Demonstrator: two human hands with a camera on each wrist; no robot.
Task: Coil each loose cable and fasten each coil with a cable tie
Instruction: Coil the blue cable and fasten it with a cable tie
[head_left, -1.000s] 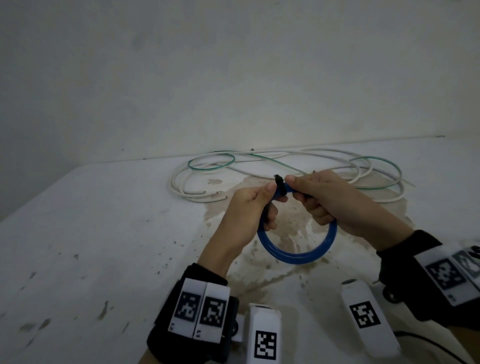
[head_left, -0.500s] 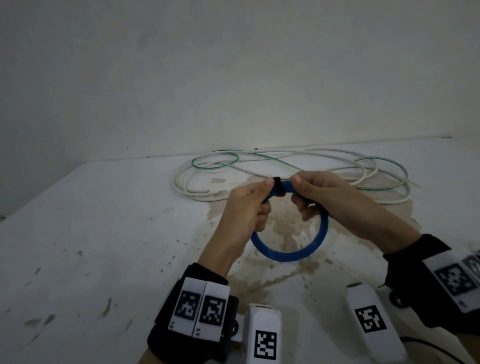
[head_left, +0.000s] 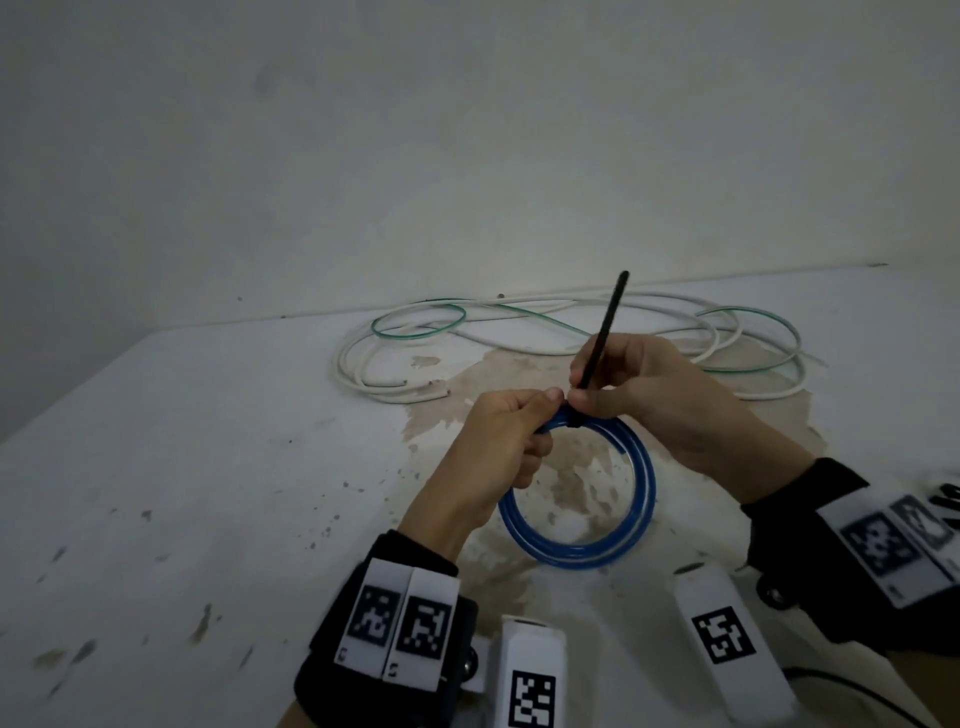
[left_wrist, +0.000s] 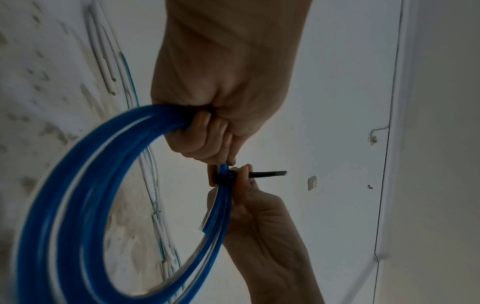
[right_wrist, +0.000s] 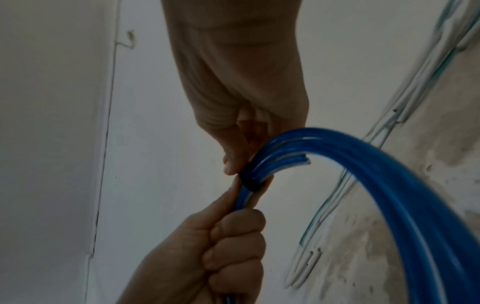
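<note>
A blue cable coil (head_left: 576, 545) hangs just above the white table (head_left: 208, 467). My left hand (head_left: 530, 415) grips its top left, fingers curled round the strands (left_wrist: 202, 135). A black cable tie (head_left: 605, 332) is looped round the coil (right_wrist: 249, 180) next to that grip. My right hand (head_left: 587, 395) pinches the tie at the loop. The tie's tail stands up past the fingers (left_wrist: 270, 173). One cut end of the blue cable (right_wrist: 381, 161) sticks out beside the loop.
Loose white cables (head_left: 374, 384) and a thin green cable (head_left: 421, 325) lie tangled at the back of the table against the wall. A brown stain (head_left: 571, 478) marks the tabletop under the coil. White tagged blocks (head_left: 727, 634) sit near the front edge.
The tie's black tail, earlier a short stub between the hands, now stands up long above my right hand. The coil has dropped slightly and the loop sits tight on it.
</note>
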